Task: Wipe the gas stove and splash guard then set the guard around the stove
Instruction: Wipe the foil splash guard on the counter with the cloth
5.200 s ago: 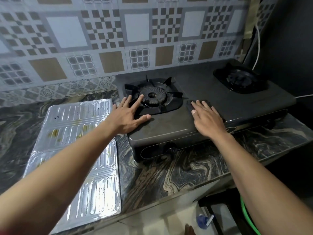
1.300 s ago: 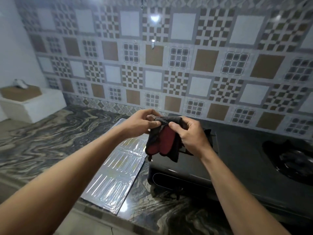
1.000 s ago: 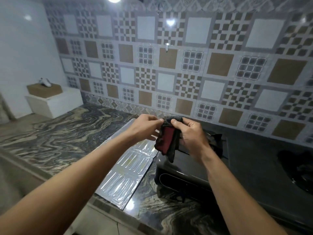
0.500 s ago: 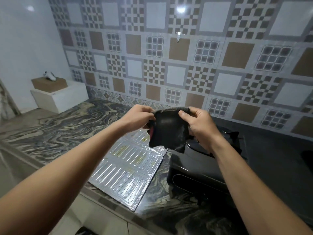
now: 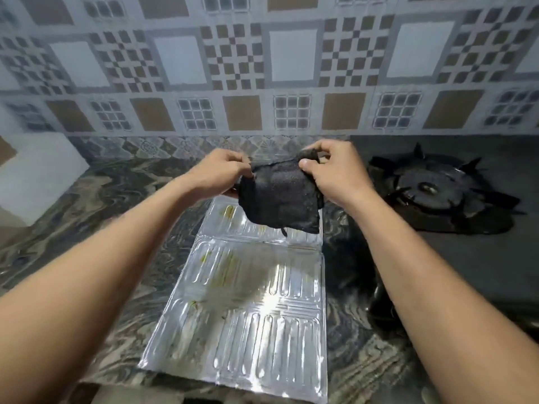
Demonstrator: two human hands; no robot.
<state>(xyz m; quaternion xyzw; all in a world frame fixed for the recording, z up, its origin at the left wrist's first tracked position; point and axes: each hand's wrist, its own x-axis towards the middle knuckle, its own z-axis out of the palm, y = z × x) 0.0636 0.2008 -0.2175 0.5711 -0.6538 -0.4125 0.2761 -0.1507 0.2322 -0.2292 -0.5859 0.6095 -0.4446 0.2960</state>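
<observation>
Head view: both hands, left [image 5: 217, 173] and right [image 5: 335, 170], pinch cloth [image 5: 280, 196] over guard [image 5: 242, 290] flat on marbled bench [image 5: 87, 205]; stove [image 5: 446, 191] at 3 o'clock, tiled wall [image 5: 262, 68] at 12.

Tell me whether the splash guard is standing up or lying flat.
Lying flat. The splash guard rests unfolded on the marble counter left of the stove, ribbed face up, with yellowish stains showing.
</observation>
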